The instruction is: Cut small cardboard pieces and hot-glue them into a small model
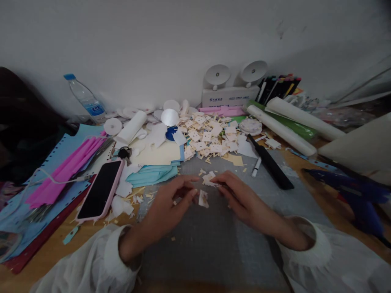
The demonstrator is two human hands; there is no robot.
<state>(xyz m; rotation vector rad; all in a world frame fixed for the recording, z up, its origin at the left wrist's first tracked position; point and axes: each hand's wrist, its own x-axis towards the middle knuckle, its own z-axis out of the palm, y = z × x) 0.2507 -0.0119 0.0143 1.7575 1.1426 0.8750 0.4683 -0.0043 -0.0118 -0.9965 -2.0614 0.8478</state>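
Note:
My left hand (175, 199) is curled above the grey mat, with thumb and a finger closed at the edge of a small cream paper piece (203, 199) that has a brownish mark. Its index finger stretches out above them. Opposite it, my right hand (244, 199) pinches at another small, pale paper piece (209, 179) with a ragged outline; its fingertips partly cover this piece. Behind both hands lies a heap of small cream paper cut-outs (207, 136) with dark dots and thin strips sticking out.
The grey cutting mat (210, 252) lies below my hands. To the left are a pink-cased phone (100, 189), folded blue paper (152, 174) and magenta paper strips (65, 173). A black sheathed tool (270, 162), a white pen (256, 167) and a blue glue gun (351, 191) lie right. A bottle (85, 97) stands behind.

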